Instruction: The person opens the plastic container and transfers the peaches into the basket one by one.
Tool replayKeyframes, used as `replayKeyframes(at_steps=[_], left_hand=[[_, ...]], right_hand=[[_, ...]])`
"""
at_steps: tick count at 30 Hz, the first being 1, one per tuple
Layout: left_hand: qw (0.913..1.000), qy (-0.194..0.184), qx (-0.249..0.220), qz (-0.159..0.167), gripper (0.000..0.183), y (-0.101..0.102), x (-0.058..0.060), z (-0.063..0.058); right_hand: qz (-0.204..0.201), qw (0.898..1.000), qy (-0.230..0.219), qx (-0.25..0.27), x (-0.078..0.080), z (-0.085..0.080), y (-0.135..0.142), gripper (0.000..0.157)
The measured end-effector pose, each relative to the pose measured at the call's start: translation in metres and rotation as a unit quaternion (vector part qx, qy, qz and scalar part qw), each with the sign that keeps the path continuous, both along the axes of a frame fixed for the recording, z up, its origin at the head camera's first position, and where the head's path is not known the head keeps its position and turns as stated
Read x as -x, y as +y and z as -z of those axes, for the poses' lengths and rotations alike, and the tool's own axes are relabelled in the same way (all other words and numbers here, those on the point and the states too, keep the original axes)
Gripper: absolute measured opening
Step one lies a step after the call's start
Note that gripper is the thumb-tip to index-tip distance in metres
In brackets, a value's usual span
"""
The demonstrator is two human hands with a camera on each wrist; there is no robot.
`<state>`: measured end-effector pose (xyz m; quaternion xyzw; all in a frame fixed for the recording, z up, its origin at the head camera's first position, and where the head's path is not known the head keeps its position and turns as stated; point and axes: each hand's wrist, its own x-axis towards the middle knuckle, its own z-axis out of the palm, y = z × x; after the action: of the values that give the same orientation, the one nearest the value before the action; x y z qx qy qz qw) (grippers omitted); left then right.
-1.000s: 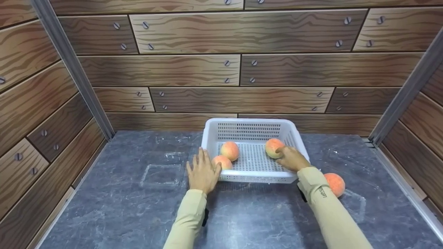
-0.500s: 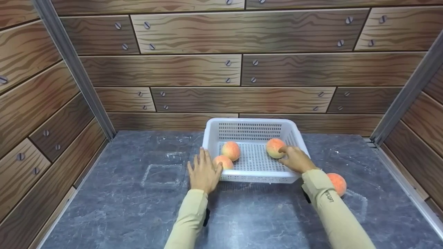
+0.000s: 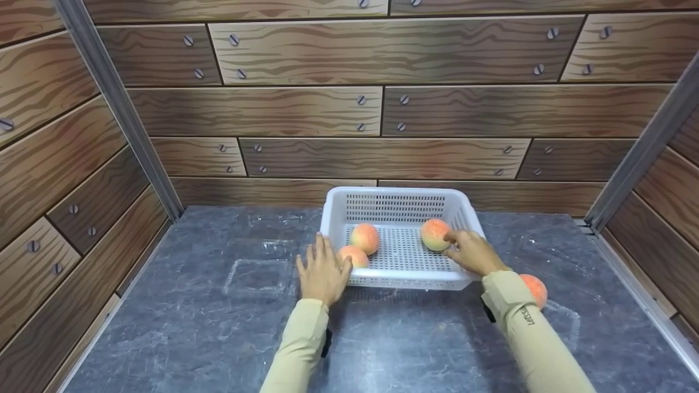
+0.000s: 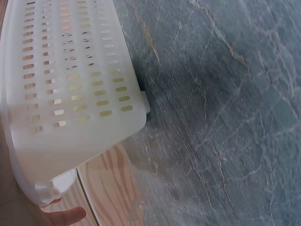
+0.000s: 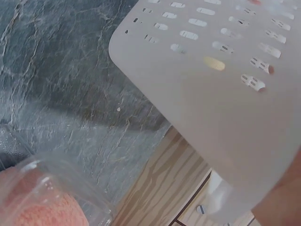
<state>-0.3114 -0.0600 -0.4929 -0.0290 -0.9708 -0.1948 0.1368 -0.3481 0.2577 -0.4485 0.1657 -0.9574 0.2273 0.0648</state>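
A white perforated plastic basket (image 3: 404, 275) stands against the back wall with three peaches inside. Two of them, the rear peach (image 3: 364, 238) and the front peach (image 3: 354, 255), lie together at the left; the third peach (image 3: 434, 234) is at the right. My left hand (image 3: 323, 275) rests with spread fingers on the basket's front left corner. Over the right rim reaches my right hand (image 3: 475, 254), fingers loosely bent, fingertips right at the third peach's side. Both wrist views show the basket's outer walls, with little of either hand visible.
Another peach (image 3: 535, 290), partly behind the right sleeve, sits in a clear plastic container (image 5: 70, 174). More clear containers (image 3: 254, 277) lie on the dark marbled table (image 3: 191, 327) left of the basket. Wood-patterned walls (image 3: 306, 158) enclose the back and sides.
My right hand has drawn back slightly to the right, its fingers leaving the right-hand peach, which stays in the basket. The left hand holds its place at the corner.
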Motion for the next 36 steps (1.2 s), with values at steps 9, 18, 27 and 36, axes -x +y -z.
replayKeyframes(at_steps=[9, 18, 27, 36], left_hand=[[0.9998, 0.019, -0.003, 0.001, 0.071, 0.001, 0.000, 0.000], [0.9999, 0.016, -0.005, 0.001, 0.073, 0.000, -0.001, 0.002], [1.0000, 0.001, -0.006, 0.002, 0.074, 0.000, -0.001, 0.000], [1.0000, -0.003, -0.001, 0.000, 0.074, 0.000, 0.000, 0.000]], right_hand=[[0.007, 1.000, 0.013, 0.009, -0.005, -0.003, 0.004, 0.029], [0.007, 0.999, 0.050, 0.020, -0.008, -0.005, 0.007, 0.028], [0.004, 0.998, 0.061, 0.029, -0.010, -0.007, 0.011, 0.022], [0.009, 0.997, 0.065, 0.036, -0.015, -0.009, 0.015, 0.025]])
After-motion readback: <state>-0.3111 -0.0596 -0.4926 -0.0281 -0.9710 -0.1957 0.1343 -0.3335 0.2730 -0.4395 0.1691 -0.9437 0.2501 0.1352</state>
